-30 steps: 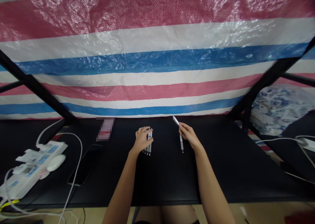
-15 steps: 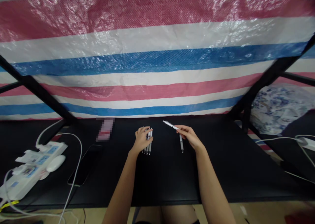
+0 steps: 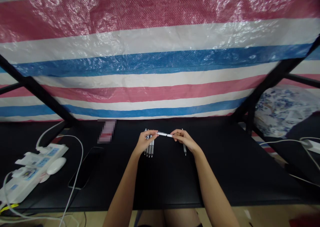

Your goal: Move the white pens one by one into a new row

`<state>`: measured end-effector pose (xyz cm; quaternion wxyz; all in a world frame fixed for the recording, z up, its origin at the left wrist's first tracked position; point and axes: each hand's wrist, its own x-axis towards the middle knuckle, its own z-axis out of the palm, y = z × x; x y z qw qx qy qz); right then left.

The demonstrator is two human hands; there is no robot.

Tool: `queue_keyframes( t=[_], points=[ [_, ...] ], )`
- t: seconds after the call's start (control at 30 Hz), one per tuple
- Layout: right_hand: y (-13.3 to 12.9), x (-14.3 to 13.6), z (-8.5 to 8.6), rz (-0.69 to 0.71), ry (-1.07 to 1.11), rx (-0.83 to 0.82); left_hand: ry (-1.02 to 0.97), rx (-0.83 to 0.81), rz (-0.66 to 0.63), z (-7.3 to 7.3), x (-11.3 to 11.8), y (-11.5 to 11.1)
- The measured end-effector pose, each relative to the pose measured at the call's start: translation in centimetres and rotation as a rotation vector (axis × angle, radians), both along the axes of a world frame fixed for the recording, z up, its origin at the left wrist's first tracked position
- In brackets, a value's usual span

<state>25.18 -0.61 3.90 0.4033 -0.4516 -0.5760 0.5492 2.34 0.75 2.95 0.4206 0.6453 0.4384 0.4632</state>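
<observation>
A white pen is held nearly level between my two hands, above the black table. The fingertips of my left hand are closed on its left end. My right hand pinches its right end. Under and beside my left hand, several grey-and-white pens lie side by side, their upper parts partly covered by the fingers. One more pen lies on the table beneath my right hand, with its middle hidden.
On the left lie a dark phone, a white power strip with cables and a pixelated pink item. A striped sheet hangs behind the black table, between black frame bars. Cables run at far right.
My right hand has moved left with the pen, which is now closer to level. My left hand has come off the row of pens and taken the pen's other end.
</observation>
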Motion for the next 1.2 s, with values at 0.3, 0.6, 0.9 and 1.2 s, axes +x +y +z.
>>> queue_keyframes(
  t=[0.3,0.6,0.9,1.2],
  points=[
    [0.4,1.0,-0.6,-0.180,0.069,0.023,-0.031,0.001,0.127,-0.9,-0.6,0.7],
    [0.3,1.1,-0.6,-0.178,0.075,0.023,0.035,0.051,0.176,-0.9,-0.6,0.8],
    [0.9,1.7,-2.0,-0.237,0.014,0.141,0.002,-0.038,0.146,-1.0,-0.6,0.7],
    [0.3,1.2,-0.6,-0.235,0.065,0.098,-0.097,-0.078,0.192,-0.9,-0.3,0.6]
  ],
)
